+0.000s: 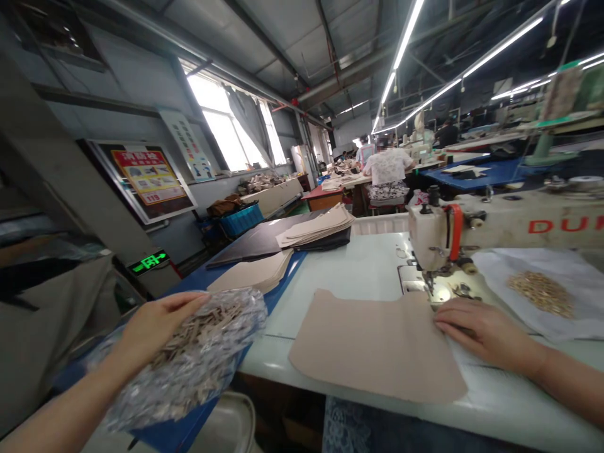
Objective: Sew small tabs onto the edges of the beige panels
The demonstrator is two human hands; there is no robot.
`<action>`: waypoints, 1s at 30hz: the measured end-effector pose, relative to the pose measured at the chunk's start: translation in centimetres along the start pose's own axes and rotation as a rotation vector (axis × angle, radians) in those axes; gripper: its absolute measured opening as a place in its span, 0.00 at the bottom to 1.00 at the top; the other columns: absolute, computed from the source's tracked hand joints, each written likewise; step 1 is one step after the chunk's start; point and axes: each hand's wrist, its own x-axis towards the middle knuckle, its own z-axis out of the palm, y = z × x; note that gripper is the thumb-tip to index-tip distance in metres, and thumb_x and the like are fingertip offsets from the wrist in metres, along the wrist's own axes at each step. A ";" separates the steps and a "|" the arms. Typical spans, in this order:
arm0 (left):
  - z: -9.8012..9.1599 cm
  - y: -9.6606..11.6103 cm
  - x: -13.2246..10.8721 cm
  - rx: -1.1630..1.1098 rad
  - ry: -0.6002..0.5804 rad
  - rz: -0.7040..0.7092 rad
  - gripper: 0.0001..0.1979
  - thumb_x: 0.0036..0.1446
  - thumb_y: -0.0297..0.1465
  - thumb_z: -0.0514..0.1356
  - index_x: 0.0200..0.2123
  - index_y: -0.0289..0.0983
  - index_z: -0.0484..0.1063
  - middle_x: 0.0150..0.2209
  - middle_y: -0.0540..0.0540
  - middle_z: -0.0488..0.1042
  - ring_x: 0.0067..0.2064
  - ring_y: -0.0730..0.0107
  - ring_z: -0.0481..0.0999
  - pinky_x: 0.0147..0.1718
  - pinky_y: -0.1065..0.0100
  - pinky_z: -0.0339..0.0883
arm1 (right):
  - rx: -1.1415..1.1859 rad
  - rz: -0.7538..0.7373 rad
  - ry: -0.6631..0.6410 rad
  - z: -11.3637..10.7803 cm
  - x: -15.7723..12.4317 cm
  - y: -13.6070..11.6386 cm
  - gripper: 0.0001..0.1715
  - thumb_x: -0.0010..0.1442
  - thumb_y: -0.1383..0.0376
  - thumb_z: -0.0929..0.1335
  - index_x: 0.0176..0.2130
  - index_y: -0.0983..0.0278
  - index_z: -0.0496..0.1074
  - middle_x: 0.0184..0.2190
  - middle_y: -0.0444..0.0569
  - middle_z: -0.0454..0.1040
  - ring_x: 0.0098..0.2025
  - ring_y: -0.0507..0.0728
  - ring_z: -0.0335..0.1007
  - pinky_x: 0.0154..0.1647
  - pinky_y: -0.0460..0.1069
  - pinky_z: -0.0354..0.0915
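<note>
My left hand (153, 324) reaches into a crinkled clear plastic bag (189, 371) full of small beige strips, lying on a blue surface at the table's left end. Its fingers lie over the strips, partly hidden by the bag. My right hand (481, 330) rests flat with fingers stretched out on the right edge of a tan leather piece (372, 343) spread on the pale green sewing table (358, 264). The hand is just in front of the needle area of a cream sewing machine (443, 236).
Stacks of tan and dark cut pieces (316, 229) lie at the table's far side. A white sheet with a heap of small gold parts (542, 292) sits right of the machine. A person in a pale top (387, 170) sits at a far bench. A wall runs along the left.
</note>
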 end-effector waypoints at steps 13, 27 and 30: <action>19.2 23.2 -6.9 -0.387 0.171 1.479 0.10 0.62 0.25 0.51 0.33 0.36 0.72 0.26 0.48 0.74 0.27 0.72 0.71 0.28 0.70 0.66 | 1.032 0.568 0.040 0.5 2.9 -3.4 0.18 0.55 0.54 0.68 0.34 0.66 0.76 0.28 0.47 0.76 0.32 0.54 0.71 0.36 0.48 0.66; 23.4 23.2 -5.3 -0.531 -0.279 0.751 0.13 0.58 0.38 0.53 0.41 0.42 0.74 0.37 0.48 0.80 0.37 0.65 0.79 0.38 0.68 0.72 | 1.211 0.906 0.368 2.0 1.1 0.2 0.25 0.38 0.50 0.76 0.32 0.64 0.76 0.28 0.46 0.77 0.34 0.57 0.75 0.37 0.51 0.69; 23.0 24.7 -5.2 -0.561 -0.455 0.648 0.16 0.57 0.39 0.53 0.43 0.41 0.74 0.40 0.47 0.79 0.38 0.63 0.78 0.38 0.66 0.72 | 1.204 0.888 0.412 2.2 1.2 0.2 0.27 0.37 0.50 0.76 0.34 0.64 0.75 0.30 0.47 0.77 0.34 0.58 0.75 0.37 0.52 0.69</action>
